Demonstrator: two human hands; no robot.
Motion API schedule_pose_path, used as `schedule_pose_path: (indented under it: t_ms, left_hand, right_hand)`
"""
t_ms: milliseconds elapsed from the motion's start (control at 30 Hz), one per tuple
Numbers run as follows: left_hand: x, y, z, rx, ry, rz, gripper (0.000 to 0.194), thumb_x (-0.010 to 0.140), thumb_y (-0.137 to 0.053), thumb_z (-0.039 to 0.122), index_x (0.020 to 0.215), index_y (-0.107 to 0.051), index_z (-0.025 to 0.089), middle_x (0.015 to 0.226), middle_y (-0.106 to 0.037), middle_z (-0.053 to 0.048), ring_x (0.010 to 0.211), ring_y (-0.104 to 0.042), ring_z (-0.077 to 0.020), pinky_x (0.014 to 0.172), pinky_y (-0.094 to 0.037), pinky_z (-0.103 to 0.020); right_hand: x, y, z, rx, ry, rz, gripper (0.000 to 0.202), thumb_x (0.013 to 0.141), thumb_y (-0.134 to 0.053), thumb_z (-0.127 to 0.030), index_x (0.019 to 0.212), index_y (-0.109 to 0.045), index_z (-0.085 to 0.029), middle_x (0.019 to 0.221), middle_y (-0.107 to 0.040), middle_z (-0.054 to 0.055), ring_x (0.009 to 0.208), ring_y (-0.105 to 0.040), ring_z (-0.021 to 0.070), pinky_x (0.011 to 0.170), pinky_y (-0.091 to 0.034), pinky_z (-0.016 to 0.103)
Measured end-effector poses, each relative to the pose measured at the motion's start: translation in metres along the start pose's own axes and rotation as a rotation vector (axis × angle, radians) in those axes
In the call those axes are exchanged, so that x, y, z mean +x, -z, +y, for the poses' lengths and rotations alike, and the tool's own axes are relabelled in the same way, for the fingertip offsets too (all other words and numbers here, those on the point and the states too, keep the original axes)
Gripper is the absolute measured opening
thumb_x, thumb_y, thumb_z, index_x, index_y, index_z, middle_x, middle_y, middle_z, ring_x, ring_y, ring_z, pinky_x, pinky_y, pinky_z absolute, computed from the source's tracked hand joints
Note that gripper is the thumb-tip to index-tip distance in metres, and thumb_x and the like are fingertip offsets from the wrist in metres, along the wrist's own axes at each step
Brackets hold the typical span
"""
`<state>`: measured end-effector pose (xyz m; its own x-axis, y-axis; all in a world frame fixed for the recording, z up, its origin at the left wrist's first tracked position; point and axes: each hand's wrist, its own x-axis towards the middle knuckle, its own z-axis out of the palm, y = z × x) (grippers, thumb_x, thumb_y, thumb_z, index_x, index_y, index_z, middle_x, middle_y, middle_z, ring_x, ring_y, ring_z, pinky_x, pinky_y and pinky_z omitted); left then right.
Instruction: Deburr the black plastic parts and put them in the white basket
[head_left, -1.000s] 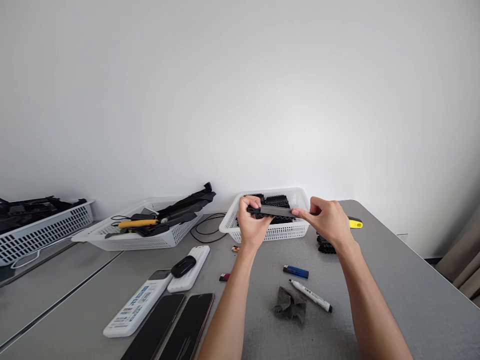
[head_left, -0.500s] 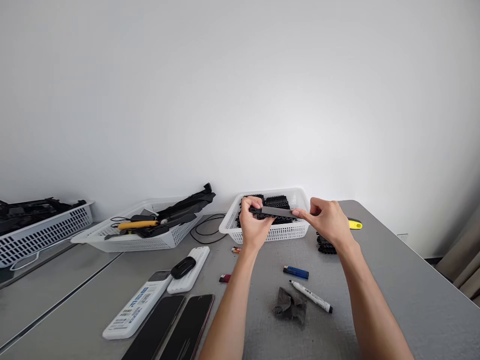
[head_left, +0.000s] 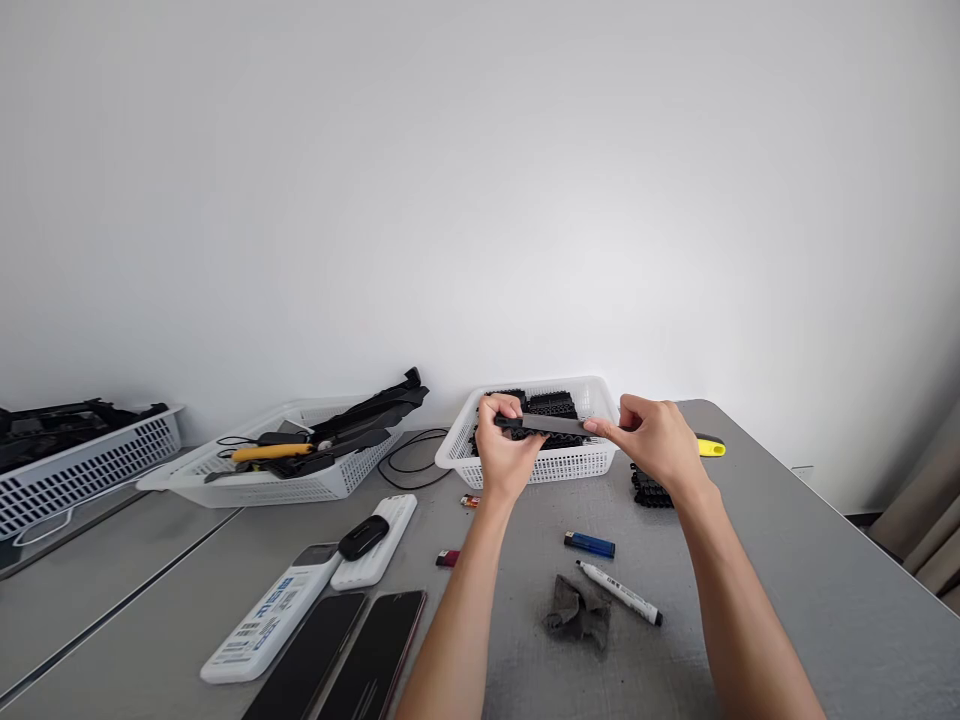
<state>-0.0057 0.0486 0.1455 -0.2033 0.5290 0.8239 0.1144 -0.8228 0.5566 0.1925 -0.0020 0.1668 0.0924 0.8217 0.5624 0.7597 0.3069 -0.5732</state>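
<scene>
A flat grey strip with a black end (head_left: 555,425) is stretched level between my two hands, above the basket. My left hand (head_left: 506,440) grips its black end, thumb on top and fingers curled around it. At the other end, the thumb and bent fingers of my right hand (head_left: 652,440) pinch the tip. Black toothed edges show just under the strip; whether they belong to it I cannot tell. Behind and below stands a white basket (head_left: 555,468) holding several black toothed pieces (head_left: 551,403).
Nearer me lie a blue lighter (head_left: 590,544), a white marker (head_left: 621,592) and a crumpled dark cloth (head_left: 576,612). Black pieces (head_left: 649,488) and a yellow-handled tool (head_left: 711,447) sit by my right wrist. Leftward are phones (head_left: 375,650), power banks (head_left: 270,615) and another basket (head_left: 277,488).
Both hands keep their hold on the strip with almost no movement. The view has shifted very slightly, so the table things appear a little further left.
</scene>
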Motion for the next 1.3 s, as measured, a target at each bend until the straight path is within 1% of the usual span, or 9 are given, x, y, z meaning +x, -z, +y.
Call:
schedule_pose_path:
  t_ms: [200, 433, 667, 767, 867, 967, 1067, 1167, 1300]
  left_hand:
    - [0.003, 0.005, -0.002, -0.029, 0.01, 0.012, 0.046, 0.054, -0.067, 0.002, 0.081, -0.035, 0.024, 0.082, -0.045, 0.003, 0.075, -0.047, -0.0118, 0.071, -0.04, -0.024]
    - [-0.002, -0.002, 0.003, 0.053, -0.002, -0.04, 0.046, 0.057, -0.069, 0.005, 0.081, -0.035, 0.024, 0.082, -0.045, 0.003, 0.076, -0.047, -0.0124, 0.072, -0.039, -0.025]
    - [0.002, 0.004, -0.004, 0.002, 0.018, 0.001, 0.046, 0.056, -0.066, 0.002, 0.082, -0.035, 0.024, 0.083, -0.045, 0.003, 0.075, -0.046, -0.0117, 0.071, -0.039, -0.024]
    - [0.0, 0.002, -0.003, 0.026, 0.001, -0.038, 0.046, 0.058, -0.068, 0.004, 0.083, -0.035, 0.024, 0.083, -0.045, 0.003, 0.076, -0.046, -0.012, 0.071, -0.039, -0.024]
    - [-0.003, -0.001, -0.001, 0.057, -0.021, -0.093, 0.045, 0.06, -0.07, 0.006, 0.083, -0.036, 0.024, 0.083, -0.045, 0.003, 0.075, -0.045, -0.0122, 0.071, -0.038, -0.024]
    - [-0.005, -0.003, 0.001, 0.087, -0.03, -0.141, 0.044, 0.061, -0.069, 0.007, 0.083, -0.035, 0.024, 0.083, -0.045, 0.003, 0.075, -0.045, -0.0126, 0.07, -0.038, -0.025]
    - [-0.005, -0.004, 0.001, 0.113, -0.028, -0.161, 0.043, 0.062, -0.069, 0.007, 0.083, -0.035, 0.024, 0.083, -0.046, 0.003, 0.075, -0.047, -0.013, 0.071, -0.039, -0.025]
    - [-0.005, -0.004, 0.001, 0.125, -0.016, -0.16, 0.043, 0.062, -0.068, 0.007, 0.083, -0.035, 0.024, 0.084, -0.046, 0.002, 0.075, -0.047, -0.0131, 0.07, -0.04, -0.025]
    - [-0.007, -0.005, 0.003, 0.155, -0.025, -0.182, 0.042, 0.065, -0.069, 0.009, 0.084, -0.034, 0.024, 0.083, -0.047, 0.002, 0.075, -0.048, -0.0133, 0.069, -0.04, -0.026]
  right_hand:
    - [0.002, 0.006, 0.013, 0.011, -0.005, 0.039, 0.067, 0.078, -0.057, -0.08, 0.06, -0.031, -0.021, 0.052, -0.038, -0.002, 0.052, -0.026, 0.0111, 0.047, -0.018, 0.024]
    - [0.001, -0.005, 0.002, 0.011, 0.048, 0.018, 0.068, 0.078, -0.055, -0.08, 0.06, -0.028, -0.02, 0.051, -0.035, -0.004, 0.052, -0.024, 0.0102, 0.047, -0.017, 0.023]
    - [0.005, 0.007, 0.019, 0.074, -0.024, 0.003, 0.064, 0.08, -0.057, -0.076, 0.061, -0.031, -0.02, 0.054, -0.036, -0.003, 0.054, -0.026, 0.0108, 0.048, -0.018, 0.024]
    - [0.004, 0.005, 0.013, 0.151, -0.022, -0.034, 0.059, 0.082, -0.056, -0.073, 0.063, -0.037, -0.02, 0.057, -0.036, -0.004, 0.054, -0.027, 0.0107, 0.05, -0.02, 0.024]
    - [0.003, 0.0, 0.002, 0.177, -0.006, -0.101, 0.053, 0.078, -0.064, -0.07, 0.069, -0.046, -0.021, 0.059, -0.039, -0.004, 0.054, -0.028, 0.0107, 0.05, -0.02, 0.024]
    - [0.003, -0.003, -0.002, 0.202, -0.006, -0.149, 0.05, 0.074, -0.069, -0.066, 0.07, -0.049, -0.021, 0.061, -0.04, -0.004, 0.054, -0.028, 0.0106, 0.049, -0.021, 0.024]
    - [0.003, -0.004, -0.001, 0.226, -0.011, -0.157, 0.047, 0.074, -0.071, -0.063, 0.069, -0.05, -0.02, 0.061, -0.04, -0.005, 0.055, -0.029, 0.0107, 0.05, -0.021, 0.024]
    - [0.003, -0.004, -0.001, 0.267, -0.019, -0.159, 0.042, 0.078, -0.069, -0.058, 0.07, -0.052, -0.02, 0.062, -0.042, -0.004, 0.055, -0.033, 0.011, 0.051, -0.024, 0.024]
    - [0.001, -0.008, -0.007, 0.322, -0.029, -0.142, 0.046, 0.078, -0.067, -0.063, 0.072, -0.051, -0.02, 0.063, -0.042, -0.004, 0.053, -0.031, 0.0102, 0.05, -0.022, 0.024]
